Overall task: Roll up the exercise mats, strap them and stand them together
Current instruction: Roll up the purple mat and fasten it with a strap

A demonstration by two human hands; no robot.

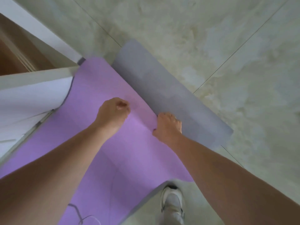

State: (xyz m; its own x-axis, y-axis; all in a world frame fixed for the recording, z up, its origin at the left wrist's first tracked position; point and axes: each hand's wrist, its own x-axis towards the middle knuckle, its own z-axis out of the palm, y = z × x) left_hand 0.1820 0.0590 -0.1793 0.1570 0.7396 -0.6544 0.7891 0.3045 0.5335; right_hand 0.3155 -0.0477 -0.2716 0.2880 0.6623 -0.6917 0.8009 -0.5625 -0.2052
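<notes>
Both my arms reach forward and down. My left hand (113, 113) is curled into a fist over the purple mat (129, 151), holding nothing I can see. My right hand (168, 125) grips the mat's turned-over grey end (162, 88), which lies on the tiled floor (227, 46) just beyond my knuckles

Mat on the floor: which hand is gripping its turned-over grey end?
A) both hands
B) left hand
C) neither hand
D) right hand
D: the right hand curls its fingers over the edge of the mat at its grey end, while the left hand is a fist above the purple side, holding nothing.
</notes>
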